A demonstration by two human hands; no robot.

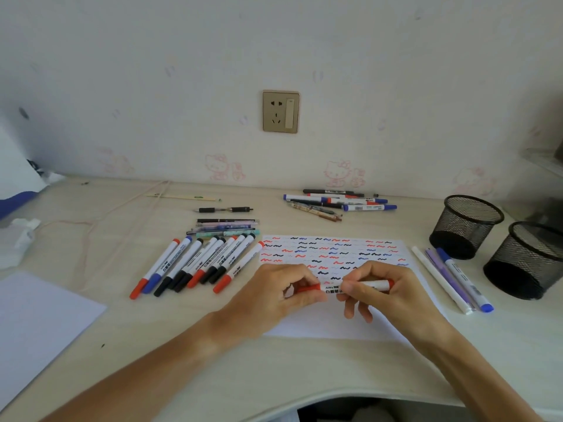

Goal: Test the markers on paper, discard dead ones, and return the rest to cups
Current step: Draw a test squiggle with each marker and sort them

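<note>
A red whiteboard marker (330,288) lies level between both hands above the test paper (332,254), which is covered with red, blue and black squiggles. My left hand (274,295) grips the marker's red cap end. My right hand (382,289) holds the white barrel. Two black mesh cups (466,225) (527,260) stand at the right. A row of several red, blue and black markers (195,264) lies left of the paper.
More pens lie at the back (338,202) and behind the marker row (225,228). Three pens (451,278) lie between the paper and the cups. A blank sheet (33,324) sits at front left. A thin cord (100,217) crosses the desk.
</note>
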